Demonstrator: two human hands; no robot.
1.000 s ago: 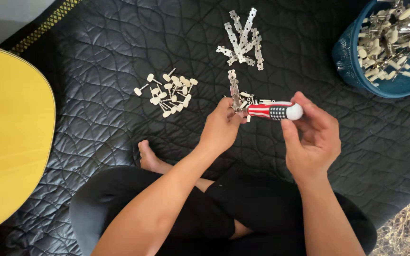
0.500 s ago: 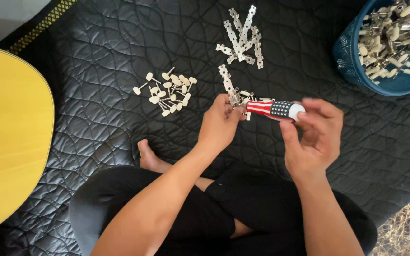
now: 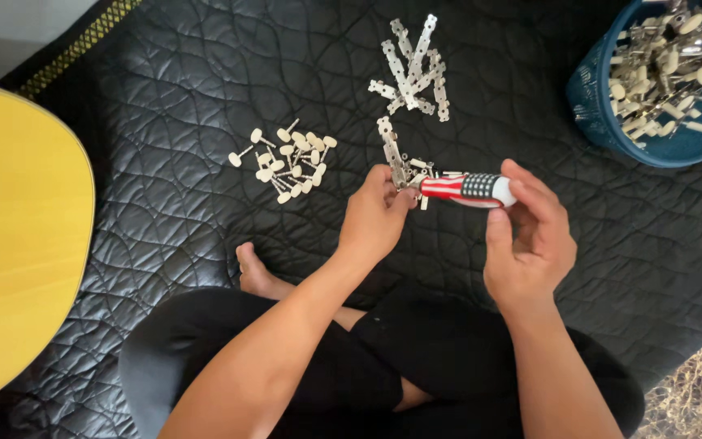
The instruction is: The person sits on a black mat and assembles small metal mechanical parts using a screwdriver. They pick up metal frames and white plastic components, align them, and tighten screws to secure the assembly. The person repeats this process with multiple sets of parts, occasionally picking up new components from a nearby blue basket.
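My left hand [image 3: 375,215] pinches the lower end of a thin metal strip [image 3: 389,149] with holes, holding it over the black quilted mat [image 3: 164,97]. My right hand [image 3: 530,240] grips a screwdriver [image 3: 469,189] with a red, white and dark patterned handle, its tip pointing left at the strip where my left fingers hold it. A few small metal parts [image 3: 428,167] lie right under the tip.
A pile of white-headed pegs [image 3: 286,158] lies left of my hands. More metal strips [image 3: 416,69] lie beyond. A blue bowl [image 3: 603,114] of metal parts stands at the top right. A yellow rounded body [image 3: 18,236] fills the left edge. My crossed legs and a bare foot [image 3: 253,272] are below.
The metal strip has swung from tilted to more upright in my left hand. The screwdriver stays at the strip, shifted slightly.
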